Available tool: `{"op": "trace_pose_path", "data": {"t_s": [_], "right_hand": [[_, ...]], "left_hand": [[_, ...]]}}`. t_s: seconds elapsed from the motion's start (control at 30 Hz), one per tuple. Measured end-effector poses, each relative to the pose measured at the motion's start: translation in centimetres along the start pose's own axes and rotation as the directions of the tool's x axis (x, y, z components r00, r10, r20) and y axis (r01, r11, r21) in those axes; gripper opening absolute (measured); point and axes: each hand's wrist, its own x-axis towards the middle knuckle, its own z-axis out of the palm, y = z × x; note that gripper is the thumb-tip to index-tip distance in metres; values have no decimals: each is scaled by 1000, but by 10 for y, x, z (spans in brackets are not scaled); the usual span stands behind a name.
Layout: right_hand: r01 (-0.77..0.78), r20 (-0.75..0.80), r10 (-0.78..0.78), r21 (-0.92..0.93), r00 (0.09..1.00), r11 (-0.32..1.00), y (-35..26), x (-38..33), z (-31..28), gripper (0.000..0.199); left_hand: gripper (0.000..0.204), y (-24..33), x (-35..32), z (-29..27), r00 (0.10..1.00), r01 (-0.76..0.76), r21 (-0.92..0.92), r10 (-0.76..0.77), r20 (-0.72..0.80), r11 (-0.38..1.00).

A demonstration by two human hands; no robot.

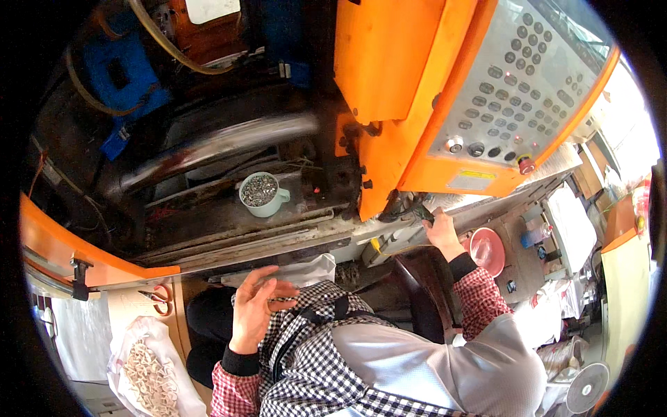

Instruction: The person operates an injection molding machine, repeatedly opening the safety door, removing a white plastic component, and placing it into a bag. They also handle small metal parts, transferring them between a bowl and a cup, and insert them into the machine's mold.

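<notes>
On the left, a white bag [117, 363] of small pale pieces lies open across the near part of the brown tabletop [124, 306]. Scissors [164, 300] with reddish handles rest by that top's far right corner.

The left hand [256, 309] is raised in front of the checked apron [313, 354], its fingers loosely bent and spread apart, with nothing visible in them. Beyond it, a pale cup [268, 208] stands upright on the machine's dark ledge [313, 198], set back from the front edge, its handle turned right. It is filled nearly to the rim with small metal bits, so it is probably heavy for its size and easy to spill; the handle, with a palm against the wall, looks the surest hold.

Further right, the right hand [442, 233] reaches to a small dark part [422, 211] at the ledge's front edge, below the orange control panel [445, 163]. Its fingers are drawn narrow there; I cannot tell whether they grip or merely touch. The part looks stiff and perhaps slick with grime, best pinched at its near end. Right of that hand is a pink basin [499, 242].
</notes>
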Motion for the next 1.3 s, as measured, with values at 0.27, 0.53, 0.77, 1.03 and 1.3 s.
{"op": "trace_pose_path", "data": {"t_s": [0.27, 0.53, 0.77, 1.03, 1.3], "right_hand": [[71, -111, -87, -137, 990, 988, -9, 50, 28, 44], [314, -347, -166, 430, 923, 846, 76, 99, 99, 22], [196, -126, -290, -486, 949, 852, 5, 43, 37, 34], [337, 570, -611, 518, 549, 786, -247, -61, -61, 39], [-634, 287, -953, 720, -100, 284, -394, -99, 17, 56]], "left_hand": [[28, -5, -7, -12, 1000, -18, -14, 18, -23, 1000], [29, -8, -4, -11, 999, -35, -3, 35, -15, 999], [33, -5, -12, -19, 995, -59, 54, 63, -76, 997], [65, 7, -14, 18, 724, -377, 892, 679, 116, 249], [71, 43, -22, -75, 469, -25, 994, 877, 105, -105]]}}
